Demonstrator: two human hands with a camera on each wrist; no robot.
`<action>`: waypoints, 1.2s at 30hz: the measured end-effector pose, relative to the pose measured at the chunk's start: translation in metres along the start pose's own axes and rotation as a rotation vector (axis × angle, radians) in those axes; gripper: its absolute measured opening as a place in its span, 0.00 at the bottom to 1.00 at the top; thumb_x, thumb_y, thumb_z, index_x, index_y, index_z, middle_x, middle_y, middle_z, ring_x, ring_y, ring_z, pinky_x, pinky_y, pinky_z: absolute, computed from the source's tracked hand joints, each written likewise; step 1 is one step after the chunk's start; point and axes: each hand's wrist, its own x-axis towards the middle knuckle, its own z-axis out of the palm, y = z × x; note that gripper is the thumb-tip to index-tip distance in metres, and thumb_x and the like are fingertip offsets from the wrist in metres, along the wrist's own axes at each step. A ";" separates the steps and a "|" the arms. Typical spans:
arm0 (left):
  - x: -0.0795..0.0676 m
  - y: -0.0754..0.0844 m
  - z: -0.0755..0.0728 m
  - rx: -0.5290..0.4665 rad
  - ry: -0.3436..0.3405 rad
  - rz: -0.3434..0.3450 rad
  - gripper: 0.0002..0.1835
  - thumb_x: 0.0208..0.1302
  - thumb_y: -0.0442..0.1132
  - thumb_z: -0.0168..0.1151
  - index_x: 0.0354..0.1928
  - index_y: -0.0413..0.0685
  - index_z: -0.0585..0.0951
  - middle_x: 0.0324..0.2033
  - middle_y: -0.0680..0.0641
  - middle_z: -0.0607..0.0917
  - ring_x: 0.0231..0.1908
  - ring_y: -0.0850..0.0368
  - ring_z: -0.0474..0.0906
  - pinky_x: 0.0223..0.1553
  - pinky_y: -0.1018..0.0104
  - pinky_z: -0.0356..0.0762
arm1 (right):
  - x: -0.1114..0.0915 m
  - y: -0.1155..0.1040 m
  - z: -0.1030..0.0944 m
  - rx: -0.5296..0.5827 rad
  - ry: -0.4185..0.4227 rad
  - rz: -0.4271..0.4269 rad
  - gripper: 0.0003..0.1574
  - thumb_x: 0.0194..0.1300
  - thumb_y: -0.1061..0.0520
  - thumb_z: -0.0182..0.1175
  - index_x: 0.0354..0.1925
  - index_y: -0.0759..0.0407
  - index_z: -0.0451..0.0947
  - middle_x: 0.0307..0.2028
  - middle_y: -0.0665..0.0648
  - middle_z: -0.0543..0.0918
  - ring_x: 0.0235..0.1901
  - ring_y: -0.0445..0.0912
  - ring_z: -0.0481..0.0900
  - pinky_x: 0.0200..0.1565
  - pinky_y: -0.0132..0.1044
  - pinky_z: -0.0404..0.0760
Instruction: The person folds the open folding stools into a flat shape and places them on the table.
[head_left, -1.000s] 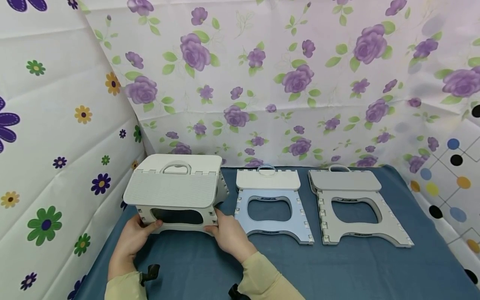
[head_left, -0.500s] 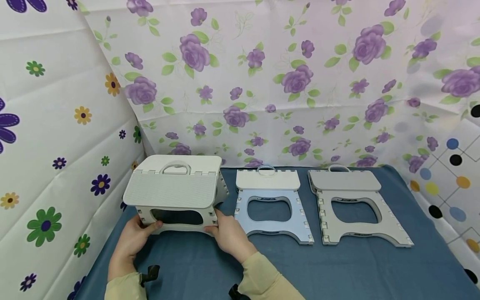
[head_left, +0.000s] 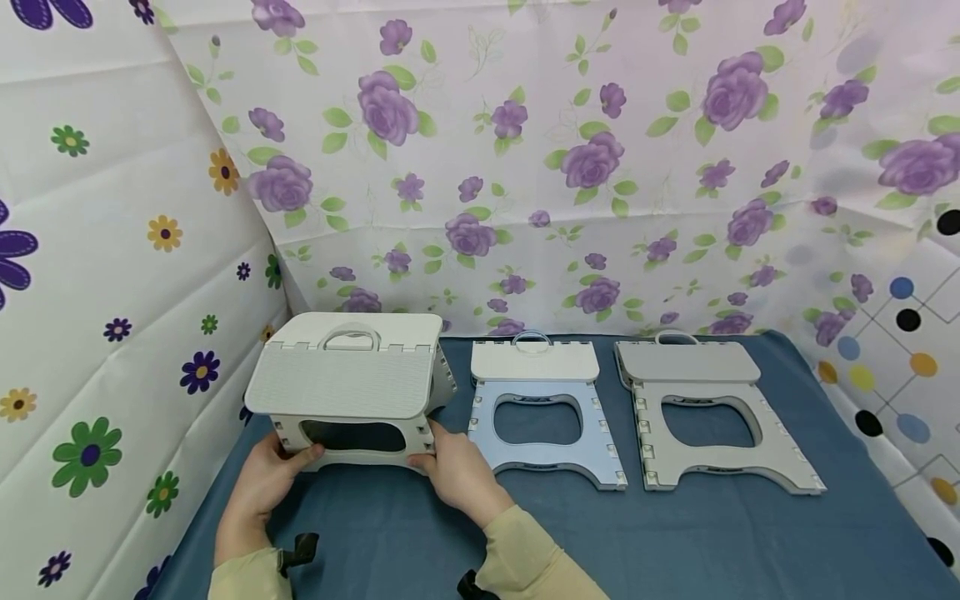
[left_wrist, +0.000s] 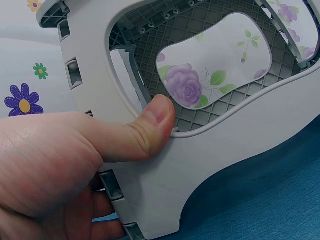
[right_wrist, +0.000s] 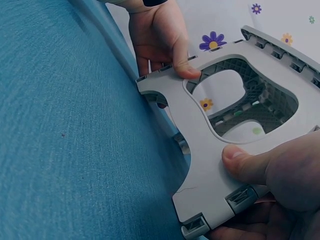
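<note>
An unfolded white folding stool [head_left: 337, 383] stands at the left of the cloth, its carry handle up on the top. My left hand [head_left: 262, 479] grips the left edge of its front leg panel, thumb on the front face at the oval cut-out. On the opposite edge my right hand [head_left: 461, 475] grips the same panel, its thumb pressed flat on the front. In the left wrist view the left thumb [left_wrist: 155, 125] lies by the cut-out's rim, with the other fingers behind the edge. The right wrist view shows both hands on the leg panel [right_wrist: 200, 150], close over the cloth.
A blue and white folding stool [head_left: 540, 408] lies folded flat to the right of the white one. Farther right lies a grey folded stool [head_left: 712, 417]. Blue cloth [head_left: 675, 542] covers the table. Flowered sheets [head_left: 525, 167] hang behind and at the sides.
</note>
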 end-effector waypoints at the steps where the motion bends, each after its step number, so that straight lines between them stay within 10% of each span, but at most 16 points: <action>1: 0.000 0.000 0.000 0.000 -0.001 -0.002 0.36 0.76 0.49 0.70 0.71 0.30 0.70 0.62 0.30 0.80 0.53 0.45 0.78 0.48 0.61 0.75 | 0.000 0.000 0.000 0.000 0.000 -0.001 0.38 0.75 0.45 0.68 0.75 0.61 0.72 0.49 0.60 0.91 0.39 0.44 0.88 0.39 0.41 0.84; 36: -0.001 0.002 0.000 0.010 -0.011 -0.009 0.35 0.76 0.48 0.70 0.71 0.29 0.69 0.60 0.30 0.80 0.52 0.44 0.77 0.48 0.58 0.75 | 0.001 0.002 0.000 -0.022 0.008 -0.012 0.37 0.75 0.44 0.68 0.73 0.60 0.73 0.48 0.60 0.91 0.37 0.43 0.88 0.39 0.40 0.84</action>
